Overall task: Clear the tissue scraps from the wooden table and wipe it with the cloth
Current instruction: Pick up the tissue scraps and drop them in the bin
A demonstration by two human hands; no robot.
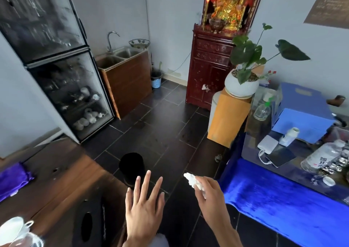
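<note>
Low in the frame's centre, the right hand (209, 195) pinches a crumpled white tissue scrap (194, 182) above the dark tiled floor, just right of a black cylindrical bin (132, 168). The left hand (144, 207) hovers spread wide, holding nothing. Clearing appears under way; next the scrap likely needs carrying left over the bin's mouth. A purple cloth (13, 178) waits on the brown wooden table (75, 175), far left.
</note>
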